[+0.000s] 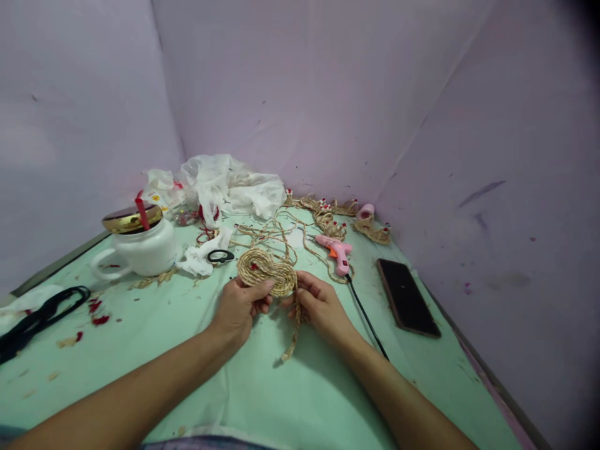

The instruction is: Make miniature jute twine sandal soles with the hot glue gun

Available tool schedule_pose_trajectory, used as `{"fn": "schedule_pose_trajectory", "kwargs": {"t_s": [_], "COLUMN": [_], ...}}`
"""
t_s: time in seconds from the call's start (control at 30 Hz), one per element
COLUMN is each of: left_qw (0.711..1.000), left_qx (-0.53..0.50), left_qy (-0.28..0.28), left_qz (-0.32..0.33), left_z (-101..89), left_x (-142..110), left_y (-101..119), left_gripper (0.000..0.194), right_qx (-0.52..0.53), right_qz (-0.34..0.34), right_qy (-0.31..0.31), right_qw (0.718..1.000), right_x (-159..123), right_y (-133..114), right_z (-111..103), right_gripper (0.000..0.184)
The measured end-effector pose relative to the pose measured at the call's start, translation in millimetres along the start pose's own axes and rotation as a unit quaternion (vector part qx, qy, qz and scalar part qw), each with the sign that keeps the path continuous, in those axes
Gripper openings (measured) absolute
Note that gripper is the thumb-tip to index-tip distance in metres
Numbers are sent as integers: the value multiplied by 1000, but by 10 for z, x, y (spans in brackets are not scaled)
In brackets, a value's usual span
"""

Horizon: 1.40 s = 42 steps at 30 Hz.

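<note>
A flat coil of braided straw rope (262, 270), wound into a rounded shape with a small red spot in it, is held up over the table between both hands. My left hand (241, 306) grips its lower left edge, thumb on top and fingers curled beneath. At the right edge, my right hand (321, 303) is closed on the rope, its fingertips partly hidden behind the coil. A loose rope end (291, 350) dangles below. Just beyond my right hand lies a pink glue gun (337, 252) with a black cord.
Left stands a white mug (145, 250) with a gold lid and red straw. A black phone (407, 299) lies right. Loose rope (267, 235), a white plastic bag (229, 181), small scissors (220, 255) and several finished rope pieces (330, 222) are farther back. Black cord (42, 315) lies left.
</note>
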<state>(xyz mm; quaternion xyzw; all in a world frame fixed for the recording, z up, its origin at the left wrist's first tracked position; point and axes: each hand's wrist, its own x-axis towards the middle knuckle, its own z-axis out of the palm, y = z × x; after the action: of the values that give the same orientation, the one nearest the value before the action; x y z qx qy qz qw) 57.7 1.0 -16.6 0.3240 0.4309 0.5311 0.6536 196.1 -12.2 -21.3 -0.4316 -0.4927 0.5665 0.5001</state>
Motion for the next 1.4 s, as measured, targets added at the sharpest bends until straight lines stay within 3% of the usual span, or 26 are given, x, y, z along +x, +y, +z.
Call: {"fn": "schedule_pose_trajectory", "kwargs": {"t_s": [0.23, 0.5, 0.57, 0.7, 0.93, 1.17, 1.4], "left_qw": [1000, 1000, 999, 999, 999, 997, 998], "left_qx": [12, 10, 5, -5, -16, -49, -41], "left_qy": [14, 24, 31, 43, 40, 65, 40], "left_qz": [1, -18, -18, -9, -10, 11, 8], "left_z": [4, 1, -7, -20, 3, -24, -13], "left_x": [-3, 17, 26, 41, 20, 101, 87], "left_y": [-13, -8, -4, 27, 34, 45, 40], "left_gripper": [23, 24, 25, 26, 25, 28, 27], "right_qx": [-25, 25, 27, 36, 34, -19, 25], "right_qz": [-8, 66, 106, 170, 111, 168, 162], "right_qy": [-48, -8, -27, -80, -27, -153, -32], "right_qw": [999, 997, 994, 982, 993, 974, 986], "right_x": [-46, 5, 5, 1, 20, -39, 0], "right_y": [-33, -68, -102, -167, -160, -202, -144], "right_z": [49, -43, -105, -233, -267, -206, -176], "right_gripper": [37, 27, 17, 28, 28, 31, 33]}}
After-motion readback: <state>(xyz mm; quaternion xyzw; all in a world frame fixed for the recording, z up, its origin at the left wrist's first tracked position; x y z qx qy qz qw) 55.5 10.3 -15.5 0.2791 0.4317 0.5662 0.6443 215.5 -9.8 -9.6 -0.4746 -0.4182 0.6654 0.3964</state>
